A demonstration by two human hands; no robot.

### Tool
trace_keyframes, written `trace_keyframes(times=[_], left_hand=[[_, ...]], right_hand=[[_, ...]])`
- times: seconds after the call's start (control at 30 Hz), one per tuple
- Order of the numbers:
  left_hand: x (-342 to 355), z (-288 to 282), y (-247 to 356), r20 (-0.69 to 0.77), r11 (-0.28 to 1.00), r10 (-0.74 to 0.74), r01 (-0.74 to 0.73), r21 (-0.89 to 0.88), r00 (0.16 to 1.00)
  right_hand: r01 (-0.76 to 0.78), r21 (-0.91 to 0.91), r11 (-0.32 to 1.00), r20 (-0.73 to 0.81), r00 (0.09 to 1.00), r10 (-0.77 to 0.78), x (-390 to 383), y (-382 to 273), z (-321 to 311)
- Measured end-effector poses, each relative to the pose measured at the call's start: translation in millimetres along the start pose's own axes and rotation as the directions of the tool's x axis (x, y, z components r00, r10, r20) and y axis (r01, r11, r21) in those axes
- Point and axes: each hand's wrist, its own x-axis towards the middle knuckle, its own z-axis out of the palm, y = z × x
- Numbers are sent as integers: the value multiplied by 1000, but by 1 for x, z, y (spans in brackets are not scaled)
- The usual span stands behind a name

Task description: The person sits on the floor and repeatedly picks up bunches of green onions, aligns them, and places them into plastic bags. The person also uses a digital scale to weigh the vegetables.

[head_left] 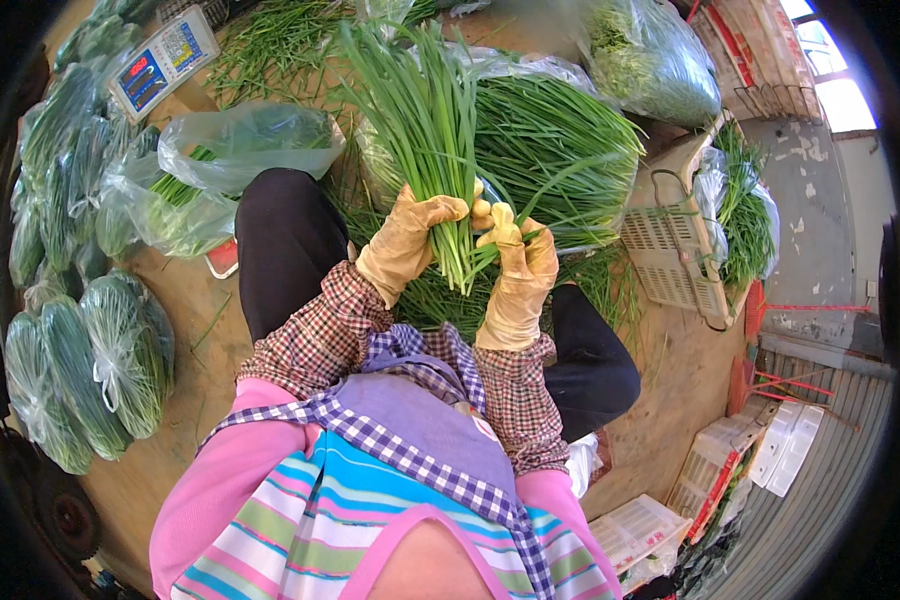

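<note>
Centrally, a bunch of long green stalks [420,130] stands in front of the person, its leafy ends fanned away from the body and its pale cut ends hanging below the grip. The left hand [408,240], in a tan glove, is closed around the lower part of that bunch, the thumb lying across the stalks. Just beside it, the right hand [518,265], gloved the same way, has its fingers curled and pinches a few thin strands [560,190], which slant up to the right (their lower tips poke out on the other side, near the cut ends). Right behind the hands lies a large heap of the same greens [550,150], resting on clear plastic, and more loose stalks [275,45] are scattered over the brown floor [195,420] farther away. To the left sits an open clear bag [255,145], and beyond it a scale display [163,65] with lit red figures tilts toward the person. Filled bundles in clear plastic [80,370] lie on the floor at the far left, some knotted at the top. On the right, a tilted pale crate [675,235] holds further greens [743,215], and a big bulging bag [650,65] stands above it, near the upper edge. A white tray [785,448] lies at the lower right.
</note>
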Motion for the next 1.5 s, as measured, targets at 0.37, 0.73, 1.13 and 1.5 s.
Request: trace_keyframes(times=[0.37,0.73,1.13,1.5], left_hand=[[9,-2,-2,201,988,140,-124,-90,969],[1,78,71,399,-357,180,-318,878,899],[-54,70,170,774,-823,184,-336,459,606],[-138,-277,217,-674,-665,230,619,418,702]], right_hand=[[-131,397,908,-65,983,171,-21,-13,-38],[424,-833,356,472,880,56,5,48,-22],[-482,64,874,534,756,378,62,86,213],[-729,81,680,617,573,540,84,80,160]])
